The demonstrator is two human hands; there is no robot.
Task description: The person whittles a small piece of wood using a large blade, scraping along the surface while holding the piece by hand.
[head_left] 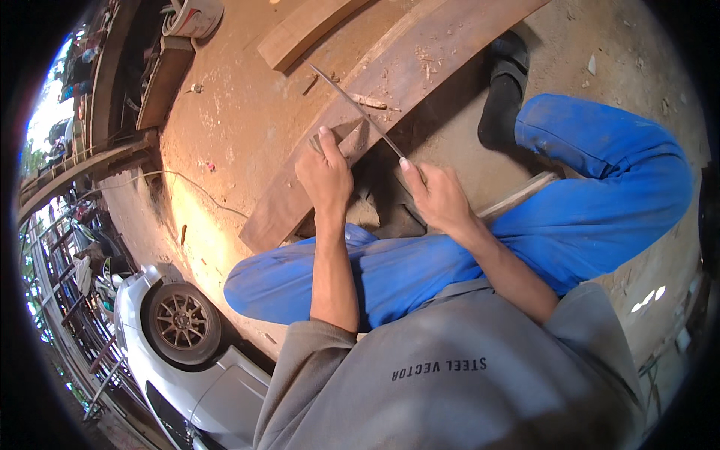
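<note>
A left hand (pixel 325 176) and a right hand (pixel 442 196) work over a wooden plank (pixel 442 52) — a small wood piece (pixel 352 142) in one, a slim metal tool (pixel 384 136) in the other.

From left to right: a white car (pixel 225 394) with a bronze-spoked wheel (pixel 184 322) stands at eight o'clock, and a pale bucket (pixel 196 21) at eleven. Near the centre, the left hand is closed around the wood piece, thumb up, over the plank, which slants from seven o'clock to one and carries shavings (pixel 369 100). The tool crosses above the plank, its far end toward eleven o'clock; whether it touches the wood piece, I cannot tell. The right hand — just right of centre — grips the tool's near end. Bent legs in blue trousers (pixel 600 199) reach toward two o'clock.
</note>
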